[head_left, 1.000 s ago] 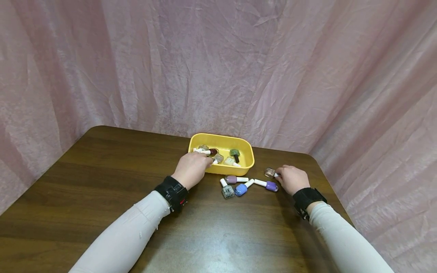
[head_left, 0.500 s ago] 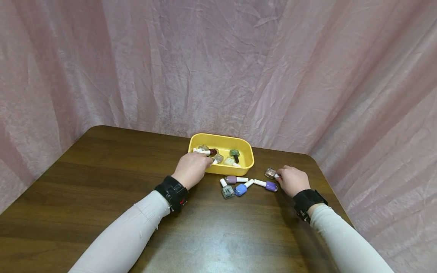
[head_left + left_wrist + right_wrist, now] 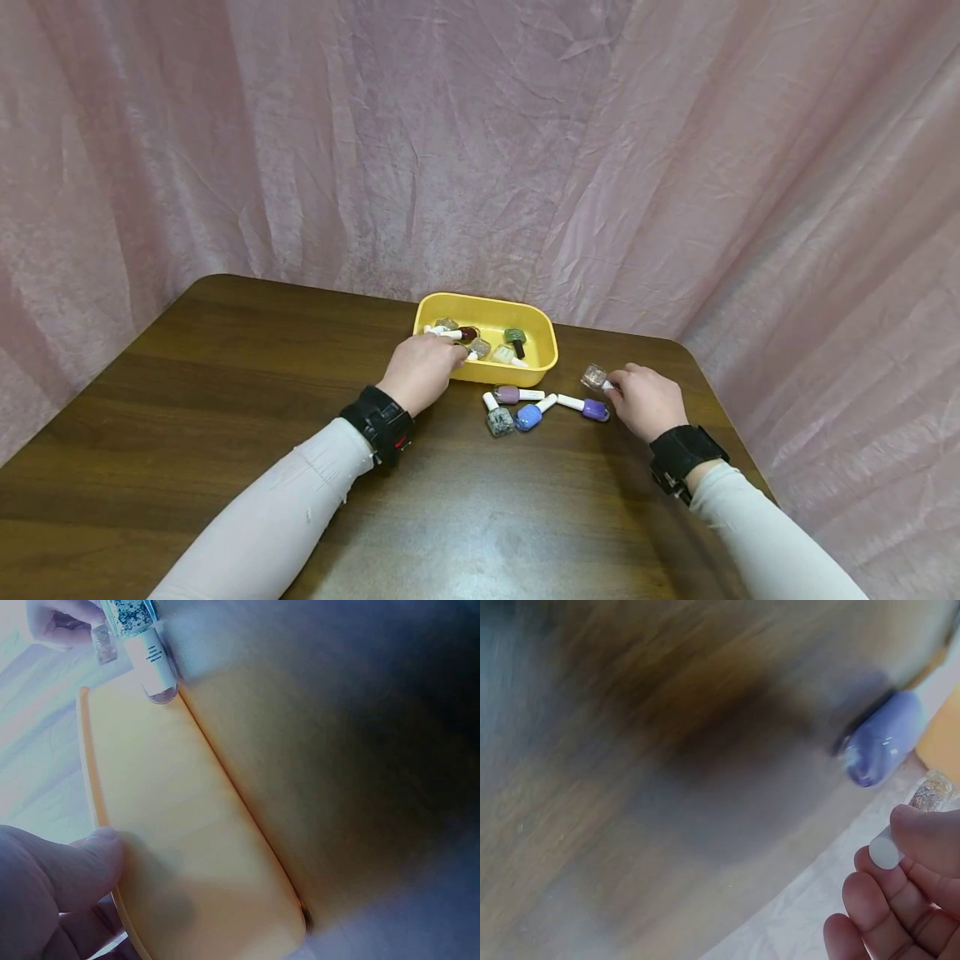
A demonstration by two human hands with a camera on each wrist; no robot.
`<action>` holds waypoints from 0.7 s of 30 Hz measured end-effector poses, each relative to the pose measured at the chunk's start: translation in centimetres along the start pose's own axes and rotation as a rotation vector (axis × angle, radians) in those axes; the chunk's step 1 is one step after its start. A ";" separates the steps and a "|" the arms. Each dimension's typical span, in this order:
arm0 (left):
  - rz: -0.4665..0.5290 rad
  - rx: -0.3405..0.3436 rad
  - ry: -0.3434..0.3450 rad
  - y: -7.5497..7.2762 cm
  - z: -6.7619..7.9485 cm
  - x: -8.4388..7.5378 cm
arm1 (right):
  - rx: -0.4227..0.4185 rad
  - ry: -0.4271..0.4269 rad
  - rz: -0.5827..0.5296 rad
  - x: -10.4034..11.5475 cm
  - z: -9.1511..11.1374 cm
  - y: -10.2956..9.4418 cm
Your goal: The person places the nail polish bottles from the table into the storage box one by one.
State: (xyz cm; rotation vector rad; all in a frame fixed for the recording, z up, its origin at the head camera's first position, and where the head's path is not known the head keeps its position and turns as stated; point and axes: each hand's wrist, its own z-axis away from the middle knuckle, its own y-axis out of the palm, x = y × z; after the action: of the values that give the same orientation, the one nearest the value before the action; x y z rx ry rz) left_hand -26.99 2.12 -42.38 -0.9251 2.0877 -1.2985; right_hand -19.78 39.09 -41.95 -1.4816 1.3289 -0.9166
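My right hand (image 3: 647, 400) pinches a glittery copper nail polish bottle (image 3: 595, 377) by its white cap (image 3: 886, 850) between thumb and fingers, right of the yellow tub (image 3: 510, 374). My left hand (image 3: 422, 369) grips the tub's near-left rim; in the left wrist view its thumb (image 3: 97, 859) lies against the wall (image 3: 187, 802). Inside the tub lie several nail polish bottles, among them a green one (image 3: 515, 336) with a black cap and a dark red one (image 3: 468, 333). The left fingers partly hide others.
On the table in front of the tub lie a mauve bottle (image 3: 507, 395), a grey speckled bottle (image 3: 500, 422), a blue bottle (image 3: 528, 417) and a purple bottle (image 3: 596, 410). A pink curtain (image 3: 480, 150) hangs behind the brown table (image 3: 247, 358).
The glittery bottle has tipped up slightly in my right hand, and the right wrist has shifted a little to the right. My left hand and the tub stay where they were.
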 end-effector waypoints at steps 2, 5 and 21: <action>0.000 -0.001 0.000 0.0 0.0 0.0 | -0.014 -0.006 -0.007 0.3 0.2 -0.3; 0.001 -0.002 0.000 -0.1 0.0 -0.1 | -0.033 -0.011 -0.016 0.8 0.4 -0.7; -0.002 -0.015 0.009 -0.2 0.1 -0.1 | -0.119 -0.060 -0.067 3.2 0.5 -2.2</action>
State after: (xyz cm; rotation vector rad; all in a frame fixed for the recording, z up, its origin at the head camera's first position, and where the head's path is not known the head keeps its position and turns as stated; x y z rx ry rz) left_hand -26.85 2.09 -42.22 -0.9291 2.1066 -1.2920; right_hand -18.22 35.99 -40.17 -1.6406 1.3160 -0.8409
